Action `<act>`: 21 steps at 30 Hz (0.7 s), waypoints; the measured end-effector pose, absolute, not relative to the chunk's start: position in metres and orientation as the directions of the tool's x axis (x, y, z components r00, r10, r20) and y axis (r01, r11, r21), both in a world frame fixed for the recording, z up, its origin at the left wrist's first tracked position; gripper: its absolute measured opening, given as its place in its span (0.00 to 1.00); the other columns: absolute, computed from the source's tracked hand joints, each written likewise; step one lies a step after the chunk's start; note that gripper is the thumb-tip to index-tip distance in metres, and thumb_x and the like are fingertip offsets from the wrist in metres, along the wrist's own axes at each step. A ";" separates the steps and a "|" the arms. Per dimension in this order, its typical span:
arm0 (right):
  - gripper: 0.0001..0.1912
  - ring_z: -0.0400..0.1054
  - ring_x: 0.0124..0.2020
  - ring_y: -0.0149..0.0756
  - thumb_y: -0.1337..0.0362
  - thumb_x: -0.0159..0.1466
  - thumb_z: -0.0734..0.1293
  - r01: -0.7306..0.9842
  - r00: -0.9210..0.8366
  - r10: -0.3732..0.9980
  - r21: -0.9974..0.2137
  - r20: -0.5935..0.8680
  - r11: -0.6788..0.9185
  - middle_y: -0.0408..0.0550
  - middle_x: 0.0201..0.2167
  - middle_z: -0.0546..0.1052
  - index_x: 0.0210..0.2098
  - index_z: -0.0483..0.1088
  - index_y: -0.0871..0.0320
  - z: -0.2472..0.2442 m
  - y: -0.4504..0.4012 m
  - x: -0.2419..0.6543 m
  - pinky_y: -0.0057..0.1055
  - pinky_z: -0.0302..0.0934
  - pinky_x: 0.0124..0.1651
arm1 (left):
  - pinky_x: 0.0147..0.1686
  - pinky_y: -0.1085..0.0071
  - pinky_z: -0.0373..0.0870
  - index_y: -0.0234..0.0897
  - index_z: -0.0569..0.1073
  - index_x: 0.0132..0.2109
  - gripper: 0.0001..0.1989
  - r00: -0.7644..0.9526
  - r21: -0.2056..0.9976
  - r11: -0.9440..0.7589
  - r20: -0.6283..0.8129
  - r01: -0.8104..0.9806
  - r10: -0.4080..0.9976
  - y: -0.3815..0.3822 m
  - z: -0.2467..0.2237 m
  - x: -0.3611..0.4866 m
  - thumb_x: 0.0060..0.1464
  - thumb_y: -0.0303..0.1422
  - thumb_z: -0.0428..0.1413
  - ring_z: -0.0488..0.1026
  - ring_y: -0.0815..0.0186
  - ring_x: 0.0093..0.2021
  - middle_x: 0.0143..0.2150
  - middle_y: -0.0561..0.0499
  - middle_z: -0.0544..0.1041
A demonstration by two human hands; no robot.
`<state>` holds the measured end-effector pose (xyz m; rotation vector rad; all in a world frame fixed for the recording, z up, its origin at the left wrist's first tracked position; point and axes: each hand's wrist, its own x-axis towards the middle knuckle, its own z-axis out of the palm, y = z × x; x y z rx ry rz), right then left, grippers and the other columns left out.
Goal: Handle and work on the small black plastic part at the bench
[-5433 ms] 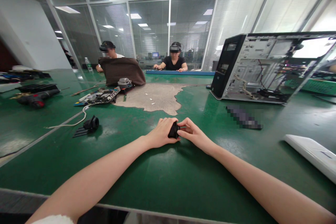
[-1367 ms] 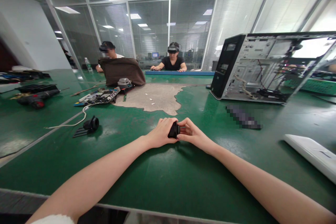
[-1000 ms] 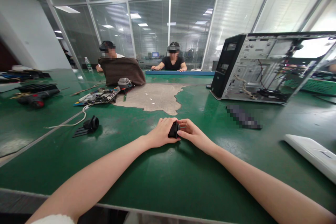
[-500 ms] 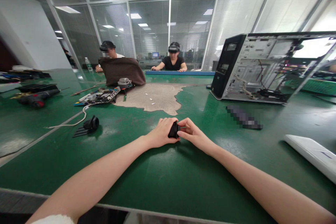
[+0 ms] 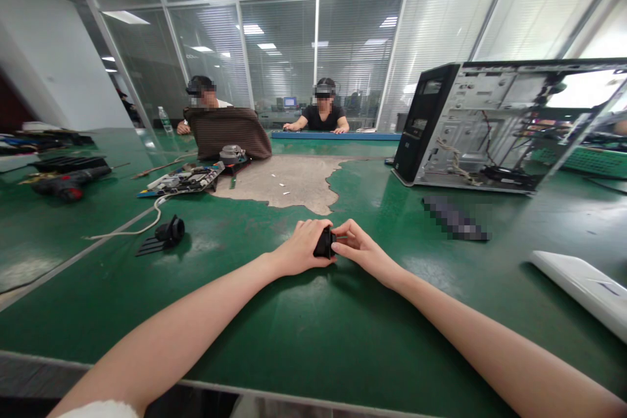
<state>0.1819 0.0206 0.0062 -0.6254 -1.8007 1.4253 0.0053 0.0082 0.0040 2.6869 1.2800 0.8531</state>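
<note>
A small black plastic part [image 5: 322,245] is held between my two hands over the green tabletop [image 5: 313,326]; its exact kind does not show. My left hand [image 5: 302,248] wraps round it from the left, with the back of the hand facing up. From the right, the thumb and fingertips of my right hand [image 5: 360,248] pinch its right end. The fingers cover much of the part. To the left lies another black plastic piece [image 5: 169,232], with a round end and long thin prongs, apart from both hands.
An opened computer case [image 5: 441,124] stands at the right. A blurred dark object [image 5: 455,217] and a white box-like object [image 5: 578,284] lie nearer. Farther left are a circuit board [image 5: 186,179] with a pale cable and a power drill [image 5: 73,183]. Two people sit across the table.
</note>
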 end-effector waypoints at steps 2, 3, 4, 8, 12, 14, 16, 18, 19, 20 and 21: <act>0.11 0.65 0.39 0.31 0.61 0.55 0.65 -0.056 -0.597 0.761 -0.960 0.254 0.275 0.42 0.36 0.66 0.34 0.58 0.55 0.006 0.021 0.181 0.32 0.60 0.42 | 0.43 0.63 0.56 0.38 0.54 0.50 0.29 0.508 0.268 -0.659 0.459 0.703 0.729 0.008 0.004 0.005 0.44 0.41 0.57 0.63 0.58 0.44 0.44 0.47 0.66; 0.12 0.65 0.39 0.32 0.61 0.55 0.65 -0.047 -0.592 0.767 -0.961 0.248 0.274 0.43 0.36 0.66 0.35 0.58 0.55 0.005 0.021 0.181 0.32 0.60 0.42 | 0.43 0.63 0.56 0.38 0.54 0.50 0.29 0.509 0.269 -0.660 0.459 0.702 0.728 0.008 0.004 0.005 0.44 0.41 0.57 0.63 0.58 0.44 0.44 0.47 0.66; 0.13 0.65 0.39 0.32 0.61 0.55 0.65 -0.037 -0.587 0.773 -0.962 0.240 0.271 0.43 0.37 0.66 0.36 0.58 0.55 0.005 0.022 0.181 0.33 0.60 0.43 | 0.43 0.63 0.56 0.38 0.54 0.50 0.28 0.510 0.271 -0.661 0.458 0.700 0.728 0.008 0.005 0.005 0.44 0.41 0.57 0.63 0.58 0.44 0.44 0.47 0.66; 0.15 0.64 0.42 0.33 0.62 0.54 0.66 -0.023 -0.590 0.776 -0.964 0.226 0.264 0.45 0.38 0.66 0.39 0.58 0.55 0.001 0.025 0.181 0.35 0.59 0.46 | 0.43 0.63 0.56 0.38 0.55 0.50 0.28 0.515 0.274 -0.665 0.456 0.695 0.726 0.008 0.005 0.005 0.44 0.40 0.57 0.63 0.59 0.44 0.44 0.47 0.66; 0.17 0.65 0.40 0.32 0.64 0.51 0.68 -0.098 -0.648 0.721 -0.965 0.246 0.242 0.43 0.36 0.67 0.37 0.57 0.54 0.000 0.025 0.182 0.35 0.59 0.45 | 0.43 0.63 0.56 0.38 0.54 0.50 0.28 0.517 0.270 -0.660 0.446 0.701 0.731 0.008 0.005 0.005 0.44 0.38 0.57 0.63 0.58 0.44 0.45 0.47 0.66; 0.17 0.66 0.39 0.32 0.64 0.51 0.69 -0.106 -0.651 0.716 -0.964 0.252 0.242 0.42 0.35 0.67 0.35 0.56 0.54 0.002 0.024 0.182 0.34 0.59 0.44 | 0.43 0.62 0.56 0.38 0.54 0.51 0.29 0.516 0.268 -0.658 0.444 0.704 0.732 0.008 0.004 0.005 0.44 0.38 0.57 0.63 0.58 0.44 0.45 0.46 0.66; 0.14 0.66 0.39 0.31 0.63 0.53 0.67 -0.083 -0.631 0.735 -0.964 0.248 0.254 0.42 0.35 0.67 0.35 0.57 0.55 0.005 0.022 0.181 0.33 0.59 0.43 | 0.43 0.62 0.56 0.38 0.54 0.51 0.29 0.512 0.269 -0.658 0.449 0.703 0.732 0.008 0.004 0.005 0.44 0.39 0.57 0.63 0.58 0.44 0.45 0.47 0.66; 0.11 0.65 0.39 0.31 0.61 0.55 0.65 -0.056 -0.607 0.754 -0.960 0.251 0.275 0.42 0.35 0.67 0.34 0.58 0.55 0.006 0.021 0.181 0.33 0.59 0.43 | 0.43 0.62 0.56 0.38 0.54 0.51 0.29 0.505 0.271 -0.655 0.457 0.705 0.732 0.008 0.004 0.005 0.44 0.40 0.57 0.63 0.58 0.44 0.45 0.47 0.66; 0.11 0.65 0.39 0.32 0.61 0.55 0.65 -0.046 -0.600 0.759 -0.958 0.253 0.284 0.42 0.36 0.67 0.34 0.58 0.55 0.007 0.020 0.180 0.33 0.59 0.43 | 0.43 0.63 0.56 0.38 0.54 0.51 0.29 0.503 0.272 -0.654 0.459 0.705 0.733 0.008 0.004 0.005 0.44 0.40 0.57 0.63 0.58 0.44 0.45 0.47 0.66; 0.11 0.65 0.39 0.32 0.61 0.55 0.65 -0.037 -0.594 0.763 -0.957 0.253 0.289 0.43 0.36 0.66 0.35 0.58 0.55 0.006 0.020 0.180 0.33 0.59 0.43 | 0.43 0.63 0.56 0.38 0.54 0.51 0.29 0.503 0.274 -0.655 0.459 0.704 0.733 0.008 0.004 0.006 0.44 0.40 0.57 0.63 0.58 0.44 0.45 0.47 0.66; 0.11 0.65 0.39 0.32 0.61 0.55 0.65 -0.028 -0.590 0.768 -0.957 0.249 0.289 0.43 0.37 0.66 0.36 0.59 0.55 0.006 0.021 0.180 0.34 0.59 0.44 | 0.43 0.63 0.56 0.38 0.54 0.50 0.29 0.504 0.275 -0.656 0.458 0.703 0.732 0.008 0.004 0.006 0.44 0.40 0.57 0.63 0.58 0.44 0.44 0.47 0.66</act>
